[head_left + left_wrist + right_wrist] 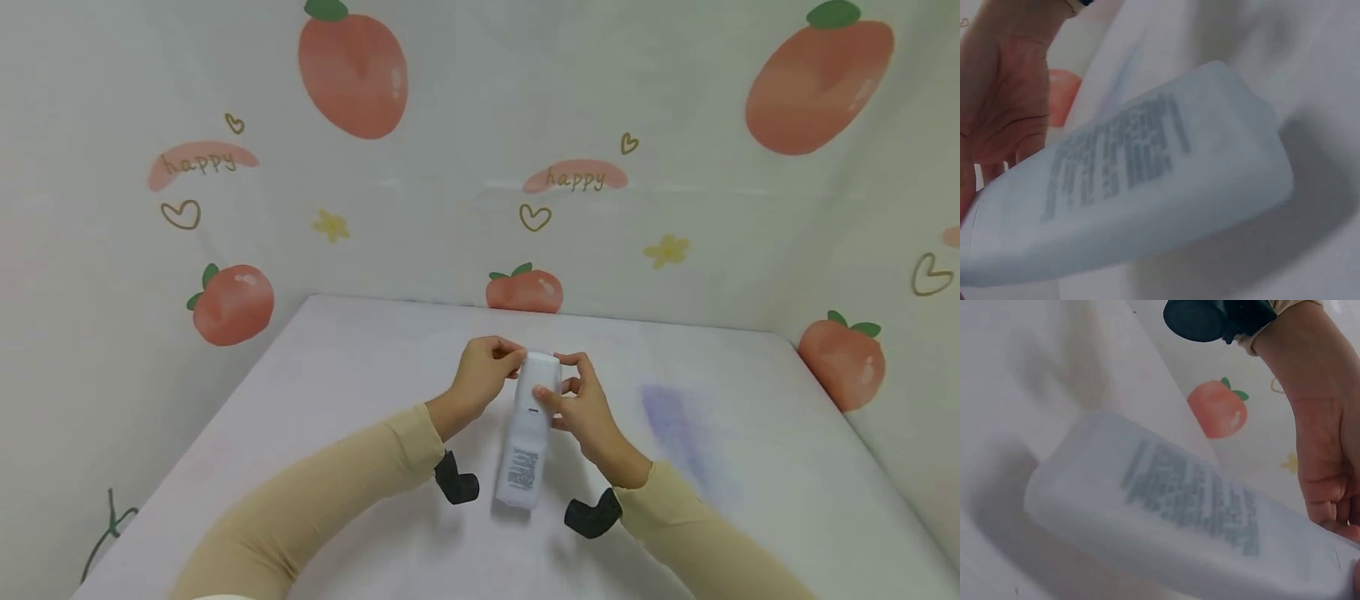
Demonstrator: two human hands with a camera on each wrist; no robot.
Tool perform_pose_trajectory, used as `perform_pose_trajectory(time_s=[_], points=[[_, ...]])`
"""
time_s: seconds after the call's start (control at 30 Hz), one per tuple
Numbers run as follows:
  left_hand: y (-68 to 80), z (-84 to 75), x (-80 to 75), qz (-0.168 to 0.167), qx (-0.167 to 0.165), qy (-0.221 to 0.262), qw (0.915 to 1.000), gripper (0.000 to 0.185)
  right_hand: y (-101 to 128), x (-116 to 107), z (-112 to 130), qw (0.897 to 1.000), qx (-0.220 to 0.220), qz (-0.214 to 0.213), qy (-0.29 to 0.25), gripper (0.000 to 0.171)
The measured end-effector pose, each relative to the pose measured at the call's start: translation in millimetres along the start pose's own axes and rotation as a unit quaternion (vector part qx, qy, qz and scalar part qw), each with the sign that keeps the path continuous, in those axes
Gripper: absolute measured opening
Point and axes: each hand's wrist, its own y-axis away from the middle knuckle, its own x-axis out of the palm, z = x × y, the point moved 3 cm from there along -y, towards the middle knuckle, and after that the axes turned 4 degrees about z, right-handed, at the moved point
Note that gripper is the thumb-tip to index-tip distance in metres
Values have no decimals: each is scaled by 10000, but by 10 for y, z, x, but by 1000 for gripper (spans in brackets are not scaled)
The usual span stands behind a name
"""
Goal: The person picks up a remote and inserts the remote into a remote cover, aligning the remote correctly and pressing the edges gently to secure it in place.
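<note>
A white plastic bottle (521,450) with a block of small dark print slants between both hands, its wide end toward me. My left hand (480,373) pinches the far end at its left corner with thumb and fingers. On the other side my right hand (590,410) grips the bottle, thumb across the upper face and index finger at the far right corner. The left wrist view shows the bottle's printed face (1116,156) and rounded base up close. Part of the left hand (1329,437) appears behind the bottle (1147,506) in the right wrist view.
A white-covered table (390,350) spreads around the hands, with a bluish-purple smudge (678,433) to the right. Behind it hangs a white curtain (450,108) printed with fruit, hearts and "happy". A dark green tie (112,525) hangs at the lower left.
</note>
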Motion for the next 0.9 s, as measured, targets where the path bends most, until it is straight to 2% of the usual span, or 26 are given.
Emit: perform_pose_trajectory(time_s=[0.13,0.27,0.37,0.47,0.53,0.63,0.8,0.9], points=[[-42,36,37,54,-167,780,9968,21,-7,-15,-7,9995,-130,-143,-236,56],[-76,80,23,156,-581,1088,9922,22,-3,-38,5,9991,-257,-156,-302,56],[-84,111,25,446,-889,1414,9849,24,4,-61,11,9988,-327,-73,-362,57],[-92,136,34,724,-1057,1785,9756,30,5,-84,17,9983,-363,13,-466,56],[-99,153,41,861,-1090,1820,9734,32,2,-95,26,9981,-385,79,-476,56],[-107,179,43,978,-1081,1686,9748,35,-5,-107,37,9983,-369,156,-433,55],[-84,189,33,1145,-848,1301,9812,33,-14,-133,33,9986,-357,241,-314,57],[-57,187,23,1238,-703,1296,9813,31,-16,-145,43,9986,-392,259,-262,59]])
